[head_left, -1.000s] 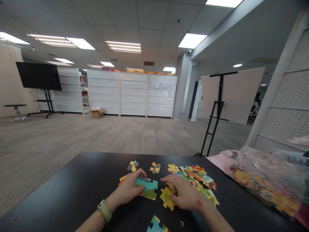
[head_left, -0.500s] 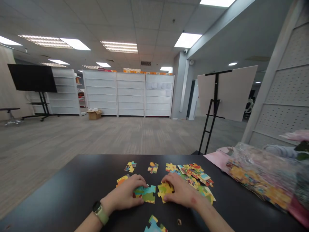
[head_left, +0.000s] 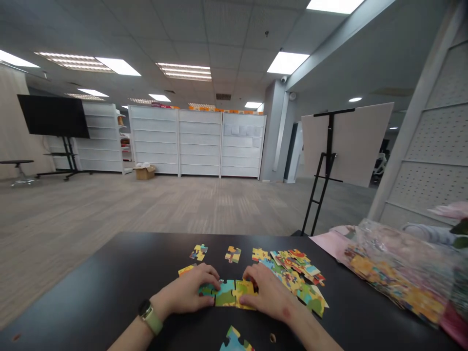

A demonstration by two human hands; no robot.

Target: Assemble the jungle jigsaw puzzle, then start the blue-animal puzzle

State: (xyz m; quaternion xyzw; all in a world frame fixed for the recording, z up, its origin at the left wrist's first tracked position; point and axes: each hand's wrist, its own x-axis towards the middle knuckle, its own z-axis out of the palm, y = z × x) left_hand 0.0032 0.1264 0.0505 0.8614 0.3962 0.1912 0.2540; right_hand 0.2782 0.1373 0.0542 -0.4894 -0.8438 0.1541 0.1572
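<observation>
My left hand (head_left: 188, 288), with a watch on its wrist, grips joined blue-and-green puzzle pieces (head_left: 225, 294) flat on the black table. Thumb and fingers of my right hand (head_left: 269, 291) close on a yellow puzzle piece (head_left: 242, 288). Its left edge meets the blue-and-green pieces; whether the tab is fully seated I cannot tell. Partly behind my left hand lies an orange-yellow piece (head_left: 185, 270). Two loose pieces, one on the left (head_left: 199, 252) and one in the middle (head_left: 233, 254), lie farther back. A blue piece (head_left: 234, 341) shows at the bottom edge.
A pile of puzzle pieces (head_left: 292, 265) spreads just beyond my right hand. On the right, a clear plastic bag (head_left: 398, 273) of more pieces rests on the black table (head_left: 120, 278). A small brownish ring-shaped thing (head_left: 272, 338) lies near the front. An easel (head_left: 321, 180) stands behind the table.
The yellow piece has moved left with my right hand, and the gap to the blue-and-green pieces has closed. My left hand stays on its pieces, shifted slightly left.
</observation>
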